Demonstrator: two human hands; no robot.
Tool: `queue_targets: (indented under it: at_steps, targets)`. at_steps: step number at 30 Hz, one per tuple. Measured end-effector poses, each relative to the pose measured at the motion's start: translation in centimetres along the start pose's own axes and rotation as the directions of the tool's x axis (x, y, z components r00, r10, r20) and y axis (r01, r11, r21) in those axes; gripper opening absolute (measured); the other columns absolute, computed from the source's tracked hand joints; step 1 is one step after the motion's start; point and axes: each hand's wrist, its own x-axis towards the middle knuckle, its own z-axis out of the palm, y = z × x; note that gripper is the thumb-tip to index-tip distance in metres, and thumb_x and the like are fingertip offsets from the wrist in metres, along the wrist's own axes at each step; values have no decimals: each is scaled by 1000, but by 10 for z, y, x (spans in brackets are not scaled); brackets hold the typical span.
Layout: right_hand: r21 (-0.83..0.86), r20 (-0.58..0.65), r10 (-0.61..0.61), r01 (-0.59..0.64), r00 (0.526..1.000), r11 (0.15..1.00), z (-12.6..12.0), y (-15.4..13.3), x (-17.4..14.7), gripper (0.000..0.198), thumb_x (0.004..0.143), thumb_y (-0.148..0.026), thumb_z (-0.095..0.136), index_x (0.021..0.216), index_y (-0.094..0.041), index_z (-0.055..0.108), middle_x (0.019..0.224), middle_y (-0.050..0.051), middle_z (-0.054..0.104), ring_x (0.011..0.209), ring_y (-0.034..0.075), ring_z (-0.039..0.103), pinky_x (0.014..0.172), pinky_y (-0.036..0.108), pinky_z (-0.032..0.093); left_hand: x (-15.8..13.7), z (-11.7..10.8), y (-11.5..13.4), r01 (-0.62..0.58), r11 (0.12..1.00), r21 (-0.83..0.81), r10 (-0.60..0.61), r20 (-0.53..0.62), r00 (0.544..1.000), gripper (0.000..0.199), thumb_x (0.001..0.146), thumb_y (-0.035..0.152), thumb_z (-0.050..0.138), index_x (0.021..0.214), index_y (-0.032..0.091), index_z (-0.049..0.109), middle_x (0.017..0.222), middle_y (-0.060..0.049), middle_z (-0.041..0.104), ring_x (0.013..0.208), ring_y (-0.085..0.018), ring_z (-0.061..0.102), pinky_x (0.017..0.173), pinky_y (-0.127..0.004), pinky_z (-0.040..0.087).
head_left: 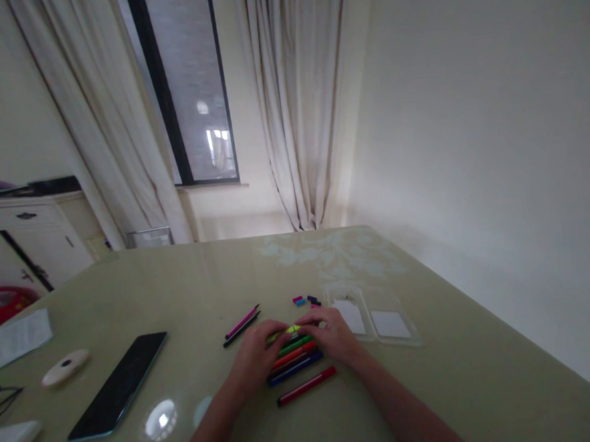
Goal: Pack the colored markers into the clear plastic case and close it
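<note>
My left hand and my right hand are closed on the two ends of a yellow-green marker, held just over the table. Under and in front of them lie a green marker, an orange-red marker and a blue marker, side by side. Nearest me is a red marker, apart from that row. Left of my left hand, a pink pen and a black pen lie uncapped, tips pointing away. Beyond my right hand are several small coloured caps, partly hidden by my fingers.
An open clear plastic case with white cards inside lies right of my right hand. On the left of the table are a dark phone, a white oval object, papers and a thin black cord or frame.
</note>
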Motion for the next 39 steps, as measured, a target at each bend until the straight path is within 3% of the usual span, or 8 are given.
queue_targets:
  at_steps: [6,14,22,24,27,30,34,39]
  targets:
    - [-27,-15,-5,5,1000,1000,3,-6,2,12,87,-30,77,95,-23,82,85,3,78,77,18,69,75,29,53,2,-5,-3,-30,998,46,30,-10,999,27,97,42,57,100,22,74,99,-6,77,92,-23,70,85,-32,52]
    - [-83,9,-61,61,998,995,6,-8,0,21,92,-41,71,98,-24,81,90,5,78,82,20,69,79,33,53,-5,1,0,-178,905,386,179,34,983,29,103,36,48,116,27,72,102,-7,74,97,-24,67,88,-34,51]
    - [-215,-65,-90,74,994,974,7,-7,1,25,100,-39,60,110,-23,76,106,6,77,96,20,69,92,34,49,-4,3,0,-136,888,440,137,30,990,31,105,34,43,115,26,70,104,-6,73,93,-20,69,81,-28,51]
    - [-400,-90,-97,53,991,915,4,-4,2,26,104,-32,53,113,-22,75,111,7,76,104,22,66,97,36,46,-4,2,-3,-128,882,454,130,26,991,30,105,34,44,114,26,71,103,-6,72,93,-20,69,80,-28,51]
    - [-674,-58,-62,7,996,739,1,-3,5,29,104,-24,48,119,-22,72,116,10,74,110,26,62,99,39,42,-2,1,-7,-124,866,484,124,33,992,28,104,34,48,116,26,72,101,-6,71,95,-22,68,83,-30,50]
    - [-777,-19,-28,3,999,630,3,1,7,32,103,-23,47,128,-23,68,126,10,71,115,27,59,100,40,39,-1,2,-12,-106,879,465,92,53,994,25,102,31,52,116,26,72,104,-6,71,100,-23,67,89,-33,50]
    - [-818,12,-7,14,1000,574,10,11,8,39,101,-16,45,136,-22,62,136,10,67,121,27,56,104,43,34,0,5,-18,-54,926,373,48,25,999,21,99,30,56,113,24,71,111,-6,72,107,-24,66,95,-36,50]
    - [-825,19,34,-4,999,566,10,19,9,38,97,-14,49,132,-21,64,129,12,70,119,27,57,104,43,33,-1,8,-16,-77,939,336,74,22,997,21,100,34,54,103,23,72,104,-6,72,102,-24,66,92,-36,51]
